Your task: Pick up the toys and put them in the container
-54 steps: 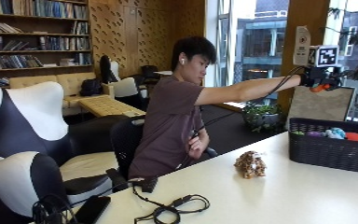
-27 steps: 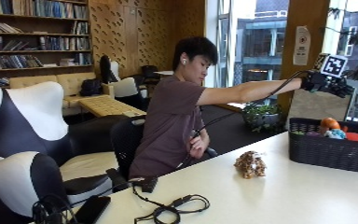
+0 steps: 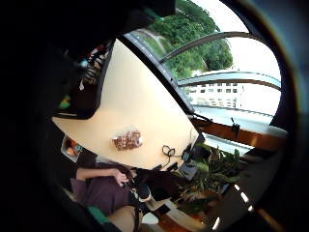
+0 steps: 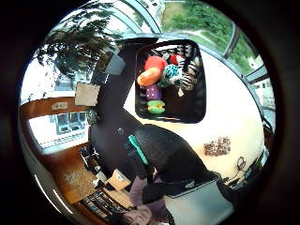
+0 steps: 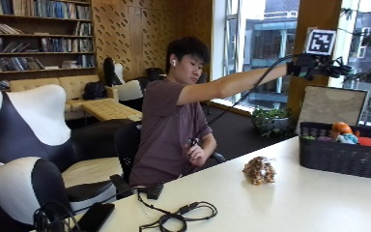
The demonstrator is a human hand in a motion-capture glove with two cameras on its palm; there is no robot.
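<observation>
Brown and cream plush, mottled like a spotted animal, is what remains for me: the last toy [image 5: 259, 170] sits alone on the pale desk [image 5: 288, 208], about mid-way along, near the edge facing the person and well apart from the container [image 5: 345, 155]. I judge it light, soft and squashy, with nothing fragile or slippery about it; its lumpy shape should let fingers close over the top of the body from above, sinking into the pile.

My gloved right hand [image 5: 317, 66] is raised high above the desk, roughly over the near end of the container, and holds nothing that I can see; whether its fingers are spread or curled I cannot tell.

The container is a dark woven-looking basket with stiff upright walls, standing at the desk's window end. Inside lie several bright soft toys [image 4: 161, 77]: orange, red, purple, green, teal and one striped black and white. The bare left hand [image 5: 195, 152] rests at the person's lap.
</observation>
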